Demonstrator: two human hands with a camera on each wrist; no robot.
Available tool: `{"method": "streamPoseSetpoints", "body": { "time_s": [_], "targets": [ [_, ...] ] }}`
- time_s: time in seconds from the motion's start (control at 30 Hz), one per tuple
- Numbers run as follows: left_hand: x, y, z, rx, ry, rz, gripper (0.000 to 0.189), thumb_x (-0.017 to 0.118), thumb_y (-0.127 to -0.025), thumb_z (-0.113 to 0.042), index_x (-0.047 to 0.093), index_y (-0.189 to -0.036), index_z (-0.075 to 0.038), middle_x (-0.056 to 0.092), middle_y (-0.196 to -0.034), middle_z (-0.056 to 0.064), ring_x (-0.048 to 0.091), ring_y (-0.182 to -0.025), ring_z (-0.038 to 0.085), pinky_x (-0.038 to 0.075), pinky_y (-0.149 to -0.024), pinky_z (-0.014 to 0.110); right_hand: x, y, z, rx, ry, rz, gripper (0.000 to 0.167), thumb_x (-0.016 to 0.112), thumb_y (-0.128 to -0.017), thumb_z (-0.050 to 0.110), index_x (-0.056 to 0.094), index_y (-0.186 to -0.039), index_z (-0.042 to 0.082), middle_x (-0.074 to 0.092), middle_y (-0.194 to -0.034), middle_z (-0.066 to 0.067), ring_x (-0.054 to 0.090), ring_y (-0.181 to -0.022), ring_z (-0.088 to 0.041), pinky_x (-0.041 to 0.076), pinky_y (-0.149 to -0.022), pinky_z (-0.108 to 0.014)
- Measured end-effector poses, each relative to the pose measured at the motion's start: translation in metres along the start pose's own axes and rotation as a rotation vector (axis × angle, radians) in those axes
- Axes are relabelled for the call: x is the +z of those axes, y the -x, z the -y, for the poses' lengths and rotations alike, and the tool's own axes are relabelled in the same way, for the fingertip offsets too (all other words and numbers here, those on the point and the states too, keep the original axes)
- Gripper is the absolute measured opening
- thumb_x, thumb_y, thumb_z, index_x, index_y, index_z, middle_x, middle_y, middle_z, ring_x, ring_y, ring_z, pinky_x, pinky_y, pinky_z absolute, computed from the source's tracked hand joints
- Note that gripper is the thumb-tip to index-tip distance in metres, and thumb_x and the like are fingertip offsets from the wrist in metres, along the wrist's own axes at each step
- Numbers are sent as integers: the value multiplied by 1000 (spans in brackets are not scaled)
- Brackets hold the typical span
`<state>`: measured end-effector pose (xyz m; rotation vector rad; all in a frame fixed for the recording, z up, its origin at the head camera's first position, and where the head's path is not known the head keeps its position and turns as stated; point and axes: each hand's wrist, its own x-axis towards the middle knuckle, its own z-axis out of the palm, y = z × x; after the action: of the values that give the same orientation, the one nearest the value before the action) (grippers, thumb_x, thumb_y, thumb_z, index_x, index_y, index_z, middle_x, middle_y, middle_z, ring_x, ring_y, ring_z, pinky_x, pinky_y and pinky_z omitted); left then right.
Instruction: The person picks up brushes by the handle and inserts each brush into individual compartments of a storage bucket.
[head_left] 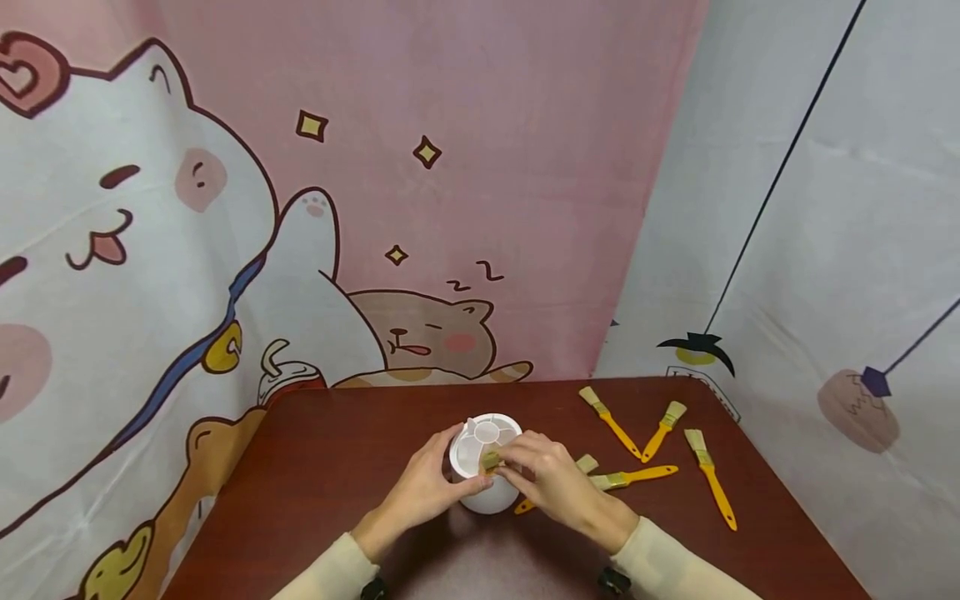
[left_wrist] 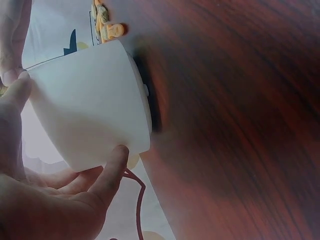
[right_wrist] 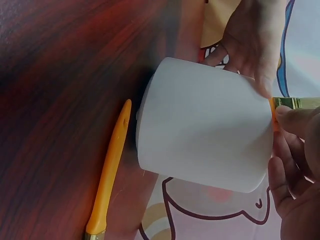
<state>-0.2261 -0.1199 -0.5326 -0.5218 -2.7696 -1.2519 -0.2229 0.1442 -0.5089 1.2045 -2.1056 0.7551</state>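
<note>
A white cup (head_left: 491, 497) with a divided top stands on the table; a round opening sits at its middle, with compartments around it. My left hand (head_left: 427, 479) grips the cup's left side, fingers and thumb spread around it, as the left wrist view also shows on the cup wall (left_wrist: 95, 105). My right hand (head_left: 558, 479) pinches a paintbrush (head_left: 491, 460) by its metal band at the near rim. In the right wrist view this brush (right_wrist: 287, 103) has its bristles pointing up and away from the cup, and its orange handle mostly hidden inside.
Several yellow-handled brushes lie on the dark red-brown table (head_left: 330, 450), to the right of the cup. One brush (head_left: 637, 476) lies close by my right hand, and another (head_left: 711, 479) is farthest right. A cartoon-printed cloth (head_left: 525, 208) hangs behind the table.
</note>
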Motion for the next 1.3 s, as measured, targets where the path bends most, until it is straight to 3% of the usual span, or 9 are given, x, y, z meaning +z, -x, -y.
{"method": "streamPoseSetpoints", "body": {
  "time_s": [0.27, 0.63, 0.83, 1.0, 1.2, 1.3],
  "targets": [
    [-1, 1, 0, 14, -7, -2, 111, 99, -88, -62, 52, -172, -6, 66, -165, 19, 68, -149, 42, 58, -121, 67, 0, 0, 4, 2, 54, 64, 42, 100, -92, 9, 87, -131, 13, 87, -112, 6, 73, -102, -10, 60, -87, -30],
    [-3, -2, 1, 7, 19, 24, 111, 99, -89, -59, 51, -172, -3, 65, -168, 19, 66, -153, 43, 55, -124, 69, -7, -1, 5, 55, 35, 42, 40, 99, -92, 10, 88, -131, 12, 88, -121, 4, 75, -104, -10, 63, -88, -34],
    [-6, -4, 2, -15, 130, 60, 111, 102, -90, -50, 48, -173, -1, 68, -164, 21, 74, -140, 35, 67, -111, 54, -15, 0, 1, 86, 27, 16, 38, 97, -93, 7, 88, -129, 14, 86, -120, 5, 76, -107, -13, 65, -89, -39],
    [-9, -5, 2, -25, 232, 91, 105, 104, -90, -37, 49, -172, 0, 66, -165, 24, 73, -144, 40, 69, -108, 45, -25, 2, -4, 125, 31, 1, 35, 96, -94, 7, 88, -128, 13, 85, -119, 4, 76, -108, -13, 65, -91, -39],
    [-9, -3, 3, -44, 272, 93, 108, 103, -91, -34, 44, -175, 0, 60, -172, 26, 69, -150, 47, 66, -114, 53, -38, 5, -13, 199, 44, -7, 34, 96, -96, 8, 87, -129, 12, 85, -121, 2, 78, -114, -16, 69, -95, -42],
    [-5, 2, -2, -73, 213, 43, 115, 103, -89, -41, 40, -176, 1, 57, -173, 28, 67, -152, 48, 61, -120, 61, -45, 6, -19, 222, 57, -22, 35, 95, -97, 9, 87, -130, 14, 85, -123, 2, 79, -115, -18, 70, -97, -41]
  ]
}}
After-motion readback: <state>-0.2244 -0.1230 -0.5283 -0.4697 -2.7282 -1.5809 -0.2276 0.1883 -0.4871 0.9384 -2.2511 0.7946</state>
